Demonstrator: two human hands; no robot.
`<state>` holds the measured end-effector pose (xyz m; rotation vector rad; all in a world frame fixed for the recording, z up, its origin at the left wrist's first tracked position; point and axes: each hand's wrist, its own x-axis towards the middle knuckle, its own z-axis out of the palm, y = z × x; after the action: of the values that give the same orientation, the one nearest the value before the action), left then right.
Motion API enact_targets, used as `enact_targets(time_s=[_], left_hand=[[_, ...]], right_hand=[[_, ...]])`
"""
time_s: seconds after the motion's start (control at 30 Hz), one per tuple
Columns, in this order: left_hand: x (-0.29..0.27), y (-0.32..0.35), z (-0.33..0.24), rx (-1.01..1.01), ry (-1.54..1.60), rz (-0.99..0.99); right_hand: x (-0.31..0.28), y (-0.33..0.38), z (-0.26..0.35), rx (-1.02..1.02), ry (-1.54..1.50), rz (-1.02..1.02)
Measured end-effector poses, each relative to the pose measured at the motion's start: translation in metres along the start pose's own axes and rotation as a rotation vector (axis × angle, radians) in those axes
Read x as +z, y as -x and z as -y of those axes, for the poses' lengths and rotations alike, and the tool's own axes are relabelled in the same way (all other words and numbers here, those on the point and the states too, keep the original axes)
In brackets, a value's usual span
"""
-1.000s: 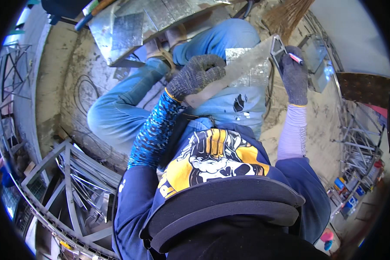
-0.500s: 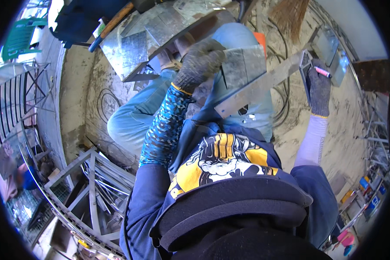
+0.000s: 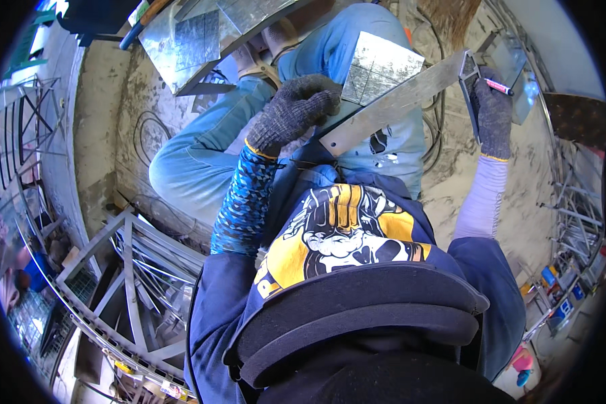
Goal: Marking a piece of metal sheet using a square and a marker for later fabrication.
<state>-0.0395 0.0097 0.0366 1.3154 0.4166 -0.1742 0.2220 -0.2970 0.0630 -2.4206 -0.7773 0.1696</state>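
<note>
Long flat grey metal bar (image 3: 390, 106), tilted across the lap, pink marker (image 3: 499, 86) at its upper end

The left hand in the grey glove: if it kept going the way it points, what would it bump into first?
Most likely the shiny metal sheet lying over the knee. The left hand points right along the long metal strip, and the sheet sits right past its fingertips, though depth is hard to judge.
</note>
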Motion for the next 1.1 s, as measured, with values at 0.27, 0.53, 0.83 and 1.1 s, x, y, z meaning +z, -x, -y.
enact_targets(time_s=[0.27, 0.53, 0.83, 1.1], left_hand=[[0.002, 0.005, -0.023, 0.158, -0.335, 0.003], [-0.001, -0.005, -0.001, 0.317, -0.561, 0.085], [-0.017, -0.017, -0.012, 0.345, -0.684, 0.142], [-0.02, -0.039, -0.021, 0.314, -0.586, 0.185]], right_hand=[[0.02, -0.006, 0.015, -0.19, 0.162, -0.099], [0.026, -0.002, 0.059, 0.097, -0.242, -0.057], [0.021, -0.002, 0.068, 0.176, -0.219, 0.045], [0.027, 0.005, 0.07, 0.394, -0.497, 0.089]])
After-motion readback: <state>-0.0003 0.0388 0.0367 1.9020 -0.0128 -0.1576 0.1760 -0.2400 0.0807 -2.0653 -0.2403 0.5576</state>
